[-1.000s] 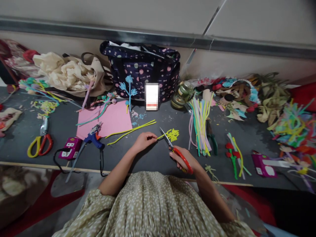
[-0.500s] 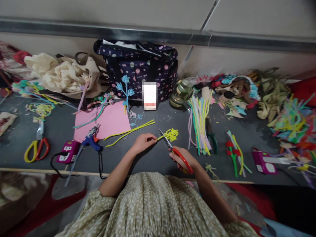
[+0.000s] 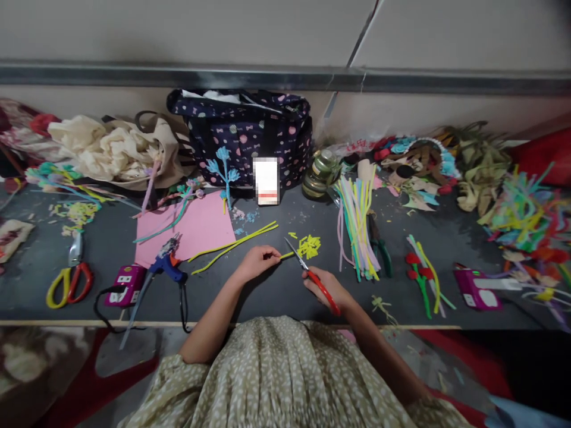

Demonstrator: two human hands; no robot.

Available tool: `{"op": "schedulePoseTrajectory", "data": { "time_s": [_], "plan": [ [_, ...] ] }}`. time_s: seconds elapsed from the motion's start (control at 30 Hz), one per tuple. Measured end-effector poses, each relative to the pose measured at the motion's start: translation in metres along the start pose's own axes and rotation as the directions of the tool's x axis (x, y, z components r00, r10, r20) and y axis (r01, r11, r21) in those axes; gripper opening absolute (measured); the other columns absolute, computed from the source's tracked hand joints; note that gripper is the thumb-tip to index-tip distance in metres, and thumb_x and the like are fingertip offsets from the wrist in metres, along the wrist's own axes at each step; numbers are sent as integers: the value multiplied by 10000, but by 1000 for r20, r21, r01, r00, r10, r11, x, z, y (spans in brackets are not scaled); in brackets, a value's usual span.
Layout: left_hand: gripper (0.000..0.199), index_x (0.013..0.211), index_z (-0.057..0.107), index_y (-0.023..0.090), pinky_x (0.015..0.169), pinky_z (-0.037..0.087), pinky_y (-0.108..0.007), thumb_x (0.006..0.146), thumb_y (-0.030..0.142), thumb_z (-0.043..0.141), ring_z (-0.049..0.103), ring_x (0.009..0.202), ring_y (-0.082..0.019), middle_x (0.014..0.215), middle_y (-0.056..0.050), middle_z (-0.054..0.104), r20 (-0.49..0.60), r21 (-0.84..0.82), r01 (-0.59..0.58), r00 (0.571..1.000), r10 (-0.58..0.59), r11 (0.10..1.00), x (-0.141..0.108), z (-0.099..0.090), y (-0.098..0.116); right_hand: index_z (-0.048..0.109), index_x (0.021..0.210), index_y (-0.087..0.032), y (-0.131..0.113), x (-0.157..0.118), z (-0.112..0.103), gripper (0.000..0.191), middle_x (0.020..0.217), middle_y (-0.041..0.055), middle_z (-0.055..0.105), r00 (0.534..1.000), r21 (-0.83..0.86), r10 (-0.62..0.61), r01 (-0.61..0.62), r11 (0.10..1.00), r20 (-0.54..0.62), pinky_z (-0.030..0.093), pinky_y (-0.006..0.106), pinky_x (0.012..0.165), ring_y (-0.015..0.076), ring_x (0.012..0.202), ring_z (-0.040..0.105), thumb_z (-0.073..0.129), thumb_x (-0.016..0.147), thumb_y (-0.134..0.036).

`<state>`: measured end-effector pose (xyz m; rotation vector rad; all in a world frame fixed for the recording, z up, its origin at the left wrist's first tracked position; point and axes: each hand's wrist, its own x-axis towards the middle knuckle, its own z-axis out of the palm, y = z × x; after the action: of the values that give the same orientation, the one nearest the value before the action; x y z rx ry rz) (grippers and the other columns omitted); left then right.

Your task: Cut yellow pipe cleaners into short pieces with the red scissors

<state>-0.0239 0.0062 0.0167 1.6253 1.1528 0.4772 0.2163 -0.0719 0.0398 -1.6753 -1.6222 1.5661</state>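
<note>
Between the pinched fingers of my left hand (image 3: 259, 263) is a short yellow pipe cleaner (image 3: 286, 255), its free end pointing right. My right hand (image 3: 326, 288) is closed round the red handle of a pair of scissors (image 3: 322, 289); the blades lie at the pipe cleaner's free end. Just beyond the blades sits a small pile of cut yellow pieces (image 3: 308, 246), with a stray piece (image 3: 292, 235) a little apart. Two long yellow pipe cleaners (image 3: 236, 242) rest on the table to the left of the pile, reaching onto a pink sheet (image 3: 196, 223).
A blue glue gun (image 3: 167, 264) and yellow-and-red scissors (image 3: 70, 276) lie left. A bundle of coloured pipe cleaners (image 3: 357, 229), dark green-handled pliers (image 3: 380, 249) and a purple power strip (image 3: 476, 288) lie right. Behind stand a patterned bag (image 3: 250, 134) and a glass jar (image 3: 319, 175).
One cut yellow piece now lies apart, above left of the pile. The scissors have shifted slightly at the pipe cleaner's end. The camera view has tilted a little upward.
</note>
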Motion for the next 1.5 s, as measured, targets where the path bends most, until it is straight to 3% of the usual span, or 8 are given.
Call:
{"op": "schedulePoseTrajectory", "data": {
  "time_s": [0.23, 0.37, 0.5, 0.8, 0.9, 1.13, 1.33, 1.5],
  "plan": [
    [237, 827, 661, 149, 642, 427, -245, 808, 368, 575, 545, 657, -129, 748, -32, 653, -90, -122, 16, 996, -27, 992, 7, -4, 7, 490, 1250, -154, 10, -5, -9, 513, 504, -64, 548, 993, 254, 48, -73, 964, 104, 384, 201, 379, 121, 375, 519, 532, 843, -463],
    [160, 750, 620, 159, 802, 460, -299, 792, 307, 574, 599, 887, -176, 933, -73, 667, -190, -97, -86, 980, 66, 992, 29, 1, 17, 410, 1341, -178, 10, -1, -8, 657, 743, 15, 653, 999, 448, 50, -40, 893, -11, 560, 295, 572, 227, 738, 719, 599, 801, -500],
    [75, 706, 594, 178, 947, 415, -358, 770, 205, 565, 556, 1113, -220, 924, -71, 668, -203, -8, -125, 972, 121, 992, 52, 8, 25, 460, 1272, -224, 5, -2, -14, 653, 897, 51, 646, 996, 530, 9, 39, 847, -88, 580, 387, 760, 276, 977, 690, 654, 751, -566],
    [151, 810, 645, 151, 691, 443, -264, 776, 258, 544, 576, 727, -149, 801, -39, 664, -48, 0, -83, 995, 82, 997, 66, 36, 27, 467, 1268, -213, 9, -10, -18, 686, 870, 36, 619, 986, 562, 68, 29, 827, -151, 574, 339, 660, 240, 846, 696, 699, 709, -537],
    [184, 844, 649, 149, 645, 432, -244, 793, 284, 536, 558, 682, -132, 778, -33, 655, -24, -41, -70, 997, 69, 997, 59, 38, 26, 455, 1279, -216, 9, -13, -19, 673, 885, 35, 606, 986, 544, 60, 34, 838, -155, 570, 338, 664, 235, 856, 688, 674, 727, -534],
    [153, 788, 612, 154, 599, 403, -224, 780, 294, 550, 511, 638, -115, 724, -10, 605, -163, -43, -23, 987, 16, 999, 36, 19, 21, 420, 1306, -233, 12, -25, -19, 577, 1024, 81, 609, 1000, 383, 28, -24, 923, -5, 565, 282, 686, 228, 1036, 636, 593, 818, -487],
    [231, 792, 628, 143, 605, 389, -231, 795, 361, 552, 500, 635, -117, 708, -8, 601, -183, -80, -17, 983, 2, 997, 15, 13, 27, 382, 1369, -229, 11, -28, -13, 575, 691, -13, 627, 990, 138, 110, -121, 983, 85, 452, 201, 420, 115, 480, 577, 450, 897, -550],
    [266, 810, 652, 137, 608, 376, -234, 791, 386, 561, 497, 635, -121, 697, -11, 611, -181, -81, -24, 984, 9, 996, 9, 15, 27, 476, 1255, -204, 4, -29, -7, 522, 586, -38, 571, 991, 41, 104, -108, 993, 90, 448, 184, 417, 108, 454, 555, 451, 892, -579]
  ]
}}
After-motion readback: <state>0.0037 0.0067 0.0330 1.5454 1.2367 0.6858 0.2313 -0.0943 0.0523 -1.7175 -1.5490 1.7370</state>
